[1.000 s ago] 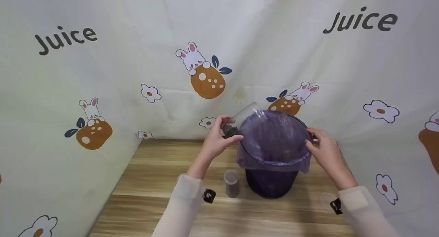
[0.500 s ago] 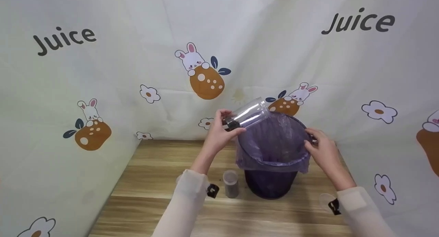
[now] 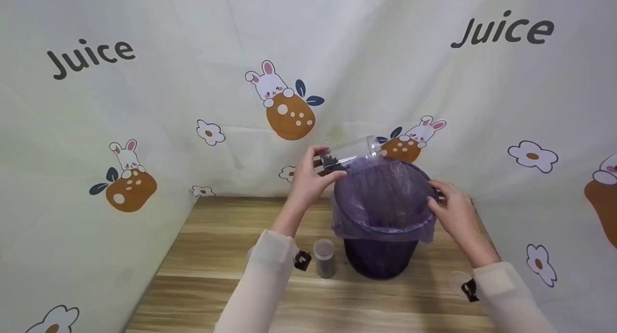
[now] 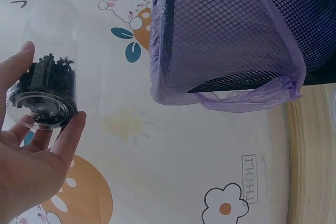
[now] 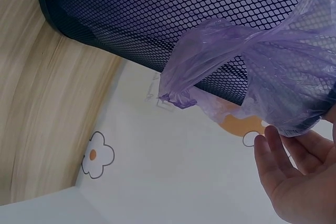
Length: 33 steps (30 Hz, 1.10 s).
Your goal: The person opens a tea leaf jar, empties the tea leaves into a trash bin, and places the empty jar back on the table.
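Note:
My left hand [image 3: 307,181] grips a clear plastic jar [image 3: 356,150] round its base, above the left rim of a wastebasket [image 3: 383,258]. The jar leans toward the basket, its mouth end over the back-left rim. Dark, crumbly dried bits [image 4: 50,77] lie heaped at the jar's base end in the left wrist view. A purple bin bag [image 3: 385,198] lines the dark mesh basket and folds down over its rim. On the other side, my right hand [image 3: 455,207] pinches the basket's lined rim, thumb toward the inside. The bag hides part of its fingertips in the right wrist view.
A second, smaller-looking clear jar [image 3: 325,258] stands upright on the wooden table [image 3: 217,265], just left of the basket. A clear round lid [image 3: 458,282] lies near the right sleeve. Printed cloth [image 3: 231,73] hangs behind and along both sides.
My left hand has risen and moved slightly right, tipping the jar closer to level with its mouth farther over the basket. The right hand stays at the rim.

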Available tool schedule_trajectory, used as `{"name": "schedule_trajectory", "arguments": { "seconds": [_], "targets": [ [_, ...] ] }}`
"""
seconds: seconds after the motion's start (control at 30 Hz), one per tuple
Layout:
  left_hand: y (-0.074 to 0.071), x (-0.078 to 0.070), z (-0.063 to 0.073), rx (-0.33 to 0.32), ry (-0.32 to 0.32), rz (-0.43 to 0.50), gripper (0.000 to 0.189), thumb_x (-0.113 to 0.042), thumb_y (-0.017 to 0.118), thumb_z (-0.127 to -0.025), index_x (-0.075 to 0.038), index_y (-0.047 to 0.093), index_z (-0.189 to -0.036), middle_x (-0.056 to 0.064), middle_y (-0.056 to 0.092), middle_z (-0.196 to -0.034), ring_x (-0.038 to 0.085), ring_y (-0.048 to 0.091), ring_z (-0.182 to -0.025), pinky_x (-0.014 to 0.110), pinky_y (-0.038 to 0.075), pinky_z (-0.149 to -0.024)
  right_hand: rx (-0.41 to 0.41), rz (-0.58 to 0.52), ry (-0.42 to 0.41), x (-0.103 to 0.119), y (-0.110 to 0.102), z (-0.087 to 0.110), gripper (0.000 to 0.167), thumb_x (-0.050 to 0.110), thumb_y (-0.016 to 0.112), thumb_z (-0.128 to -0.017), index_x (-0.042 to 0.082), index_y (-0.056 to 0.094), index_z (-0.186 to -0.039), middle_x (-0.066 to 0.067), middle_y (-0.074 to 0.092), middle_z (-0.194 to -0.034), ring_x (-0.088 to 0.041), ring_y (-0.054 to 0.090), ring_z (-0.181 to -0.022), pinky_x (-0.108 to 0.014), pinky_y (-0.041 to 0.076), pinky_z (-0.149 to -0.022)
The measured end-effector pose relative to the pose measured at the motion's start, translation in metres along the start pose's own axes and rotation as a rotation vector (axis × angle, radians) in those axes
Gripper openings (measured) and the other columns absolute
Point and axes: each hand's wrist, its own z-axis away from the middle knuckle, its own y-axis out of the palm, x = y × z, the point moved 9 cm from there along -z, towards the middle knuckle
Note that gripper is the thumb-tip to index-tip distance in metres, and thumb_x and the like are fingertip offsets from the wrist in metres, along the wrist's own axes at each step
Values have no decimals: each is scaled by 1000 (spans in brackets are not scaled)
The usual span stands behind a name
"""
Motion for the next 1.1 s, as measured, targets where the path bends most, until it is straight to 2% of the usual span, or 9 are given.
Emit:
{"name": "schedule_trajectory", "arguments": {
  "seconds": [0.2, 0.6, 0.87, 1.1],
  "targets": [
    [0, -3, -3, -8, 13, -18, 67, -15, 85, -78, -6, 49, -134, 15, 56, -138, 30, 54, -129, 37, 53, -104, 2, 15, 3, 0, 0, 0, 42, 7, 59, -95, -4, 56, -135, -26, 57, -137, -44, 64, -113, -55, 55, -94],
    [2, -2, -4, 9, 30, -11, 73, -12, 84, -78, -8, 49, -142, 15, 54, -144, 33, 54, -133, 37, 51, -107, -11, 12, -11, 1, 0, 0, 41, 6, 59, -94, -4, 57, -133, -26, 59, -134, -43, 64, -111, -54, 55, -94],
    [2, 0, -6, 3, 12, -67, 78, -14, 84, -79, -7, 46, -146, 12, 53, -147, 32, 52, -135, 36, 47, -112, -14, 25, -9, 1, -1, 1, 40, 8, 59, -94, -3, 57, -134, -25, 60, -133, -43, 66, -109, -54, 55, -92],
    [1, 2, -7, -1, -30, -44, 80, -13, 83, -79, -7, 42, -148, 11, 50, -151, 32, 49, -138, 39, 46, -112, -4, 17, -3, 1, -1, 1, 41, 8, 59, -94, -4, 57, -134, -26, 58, -135, -43, 65, -111, -54, 55, -94]
  ]
}}
